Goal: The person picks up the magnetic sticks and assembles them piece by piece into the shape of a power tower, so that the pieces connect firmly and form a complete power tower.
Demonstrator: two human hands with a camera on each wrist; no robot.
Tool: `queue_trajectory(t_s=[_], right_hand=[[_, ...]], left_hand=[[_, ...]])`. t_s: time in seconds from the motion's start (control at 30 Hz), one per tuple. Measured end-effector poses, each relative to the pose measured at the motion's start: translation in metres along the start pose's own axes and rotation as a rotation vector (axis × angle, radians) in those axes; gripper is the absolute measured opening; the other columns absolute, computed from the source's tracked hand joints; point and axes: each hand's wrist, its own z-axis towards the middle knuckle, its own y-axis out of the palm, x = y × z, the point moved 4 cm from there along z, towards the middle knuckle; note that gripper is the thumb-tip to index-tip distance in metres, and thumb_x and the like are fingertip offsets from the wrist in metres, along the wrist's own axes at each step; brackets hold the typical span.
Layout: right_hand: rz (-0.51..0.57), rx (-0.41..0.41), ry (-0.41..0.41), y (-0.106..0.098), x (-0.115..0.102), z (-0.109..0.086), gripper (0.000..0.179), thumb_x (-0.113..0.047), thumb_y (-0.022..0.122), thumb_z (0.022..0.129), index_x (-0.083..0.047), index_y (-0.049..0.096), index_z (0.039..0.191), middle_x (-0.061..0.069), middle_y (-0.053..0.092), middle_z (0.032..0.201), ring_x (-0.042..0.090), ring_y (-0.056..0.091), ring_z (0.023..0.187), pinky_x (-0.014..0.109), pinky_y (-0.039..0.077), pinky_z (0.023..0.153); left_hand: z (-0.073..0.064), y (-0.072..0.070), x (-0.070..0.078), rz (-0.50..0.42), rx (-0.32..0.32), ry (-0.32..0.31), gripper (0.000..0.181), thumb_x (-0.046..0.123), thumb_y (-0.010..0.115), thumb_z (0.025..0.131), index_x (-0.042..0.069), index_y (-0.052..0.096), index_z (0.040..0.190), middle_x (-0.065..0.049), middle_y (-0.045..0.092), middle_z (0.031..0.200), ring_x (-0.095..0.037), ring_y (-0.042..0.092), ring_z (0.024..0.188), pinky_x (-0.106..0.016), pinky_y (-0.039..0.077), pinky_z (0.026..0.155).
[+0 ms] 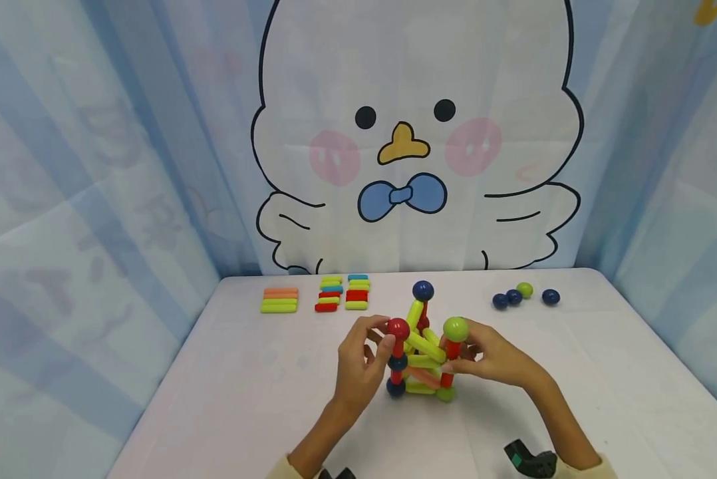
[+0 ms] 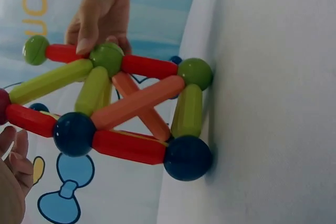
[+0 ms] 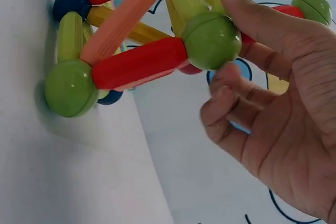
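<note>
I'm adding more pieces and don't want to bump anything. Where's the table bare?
The table is bare left of the left hand, in front of the stick rows, and right of the right hand, in front of the loose balls. It's crowded in the middle, where both hands flank the ball-and-stick structure.

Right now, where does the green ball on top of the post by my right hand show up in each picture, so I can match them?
Head: right of center, below mid-height; the green ball tops a red stick.
Left wrist: upper left, the green ball at the red stick's left end.
Right wrist: upper right, the green ball near the edge.
Shared landmark: the right hand, close to that ball in all three.
</note>
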Motion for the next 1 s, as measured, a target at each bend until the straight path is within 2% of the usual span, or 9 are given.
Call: queue_trajectory(t_s=[0.17, 0.3, 0.4, 0.53, 0.6, 0.7, 0.8, 0.87, 1.0], right_hand=[[0.004, -0.085, 0.058, -0.001, 0.001, -0.003, 0.046, -0.027, 0.076, 0.085, -0.006, 0.054, 0.119, 0.003, 0.064, 0.099, 0.013, 0.063, 0.079, 0.030, 0.058, 0.069], [0.093, -0.156, 0.067, -0.002, -0.001, -0.005, 0.045, -0.022, 0.075, 0.086, -0.003, 0.055, 0.121, 0.009, 0.065, 0.103, 0.015, 0.067, 0.083, 0.030, 0.059, 0.072], [0.237, -0.282, 0.065, 0.000, -0.004, -0.008, 0.040, -0.015, 0.070, 0.089, -0.001, 0.056, 0.124, 0.016, 0.065, 0.110, 0.017, 0.069, 0.089, 0.030, 0.059, 0.078], [0.374, -0.449, 0.047, 0.001, -0.005, -0.011, 0.026, -0.008, 0.060, 0.095, 0.001, 0.061, 0.120, 0.026, 0.065, 0.112, 0.028, 0.071, 0.095, 0.034, 0.059, 0.082], [0.330, -0.418, 0.068, -0.002, 0.000, -0.011, 0.020, -0.011, 0.060, 0.096, 0.002, 0.064, 0.112, 0.026, 0.067, 0.104, 0.030, 0.071, 0.089, 0.035, 0.060, 0.077], [0.162, -0.233, 0.166, -0.009, 0.011, -0.007, 0.028, -0.021, 0.065, 0.094, 0.003, 0.061, 0.108, 0.021, 0.066, 0.093, 0.025, 0.071, 0.078, 0.031, 0.060, 0.068], [0.036, -0.068, 0.232, -0.013, 0.018, -0.003, 0.043, -0.029, 0.071, 0.089, 0.001, 0.056, 0.115, 0.013, 0.065, 0.102, 0.017, 0.068, 0.082, 0.024, 0.057, 0.070], [-0.003, -0.024, 0.217, -0.011, 0.018, 0.000, 0.049, -0.031, 0.073, 0.088, 0.000, 0.054, 0.121, 0.012, 0.065, 0.107, 0.016, 0.066, 0.087, 0.022, 0.056, 0.074], [-0.031, -0.037, 0.150, -0.006, 0.012, 0.001, 0.047, -0.032, 0.075, 0.086, -0.003, 0.058, 0.118, 0.006, 0.069, 0.103, 0.012, 0.065, 0.088, 0.022, 0.056, 0.076]], left_hand=[[-0.001, 0.008, -0.013, 0.154, -0.214, -0.041, 0.061, 0.037, 0.078, 0.083, 0.015, 0.047, 0.131, 0.001, 0.056, 0.107, -0.008, 0.053, 0.070, -0.016, 0.046, 0.053], [0.000, 0.009, -0.026, 0.219, -0.357, -0.103, 0.063, 0.043, 0.077, 0.081, 0.014, 0.047, 0.129, -0.003, 0.054, 0.106, -0.007, 0.052, 0.069, -0.014, 0.047, 0.054], [0.003, 0.007, -0.037, 0.173, -0.347, -0.210, 0.054, 0.038, 0.076, 0.083, 0.013, 0.052, 0.124, -0.004, 0.057, 0.103, -0.005, 0.054, 0.074, -0.014, 0.050, 0.061], [0.005, 0.004, -0.049, 0.010, -0.249, -0.379, 0.039, 0.019, 0.075, 0.086, 0.010, 0.057, 0.120, -0.006, 0.060, 0.098, -0.009, 0.064, 0.079, -0.017, 0.056, 0.068], [0.003, 0.005, -0.053, -0.085, -0.218, -0.452, 0.032, 0.010, 0.072, 0.088, 0.008, 0.059, 0.118, -0.008, 0.062, 0.099, -0.013, 0.068, 0.084, -0.020, 0.057, 0.071], [0.001, 0.008, -0.057, -0.196, -0.209, -0.534, 0.026, 0.010, 0.068, 0.091, 0.008, 0.061, 0.115, -0.008, 0.065, 0.105, -0.016, 0.069, 0.094, -0.022, 0.057, 0.080], [-0.001, 0.011, -0.059, -0.284, -0.244, -0.587, 0.026, 0.018, 0.066, 0.093, 0.010, 0.062, 0.118, -0.007, 0.066, 0.114, -0.018, 0.068, 0.104, -0.023, 0.055, 0.087], [-0.001, 0.013, -0.059, -0.337, -0.292, -0.607, 0.030, 0.022, 0.063, 0.095, 0.010, 0.060, 0.123, -0.007, 0.065, 0.122, -0.020, 0.065, 0.113, -0.025, 0.054, 0.091], [-0.002, 0.016, -0.060, -0.431, -0.416, -0.632, 0.041, 0.022, 0.054, 0.101, 0.009, 0.049, 0.139, -0.010, 0.057, 0.138, -0.025, 0.055, 0.128, -0.035, 0.049, 0.102]])
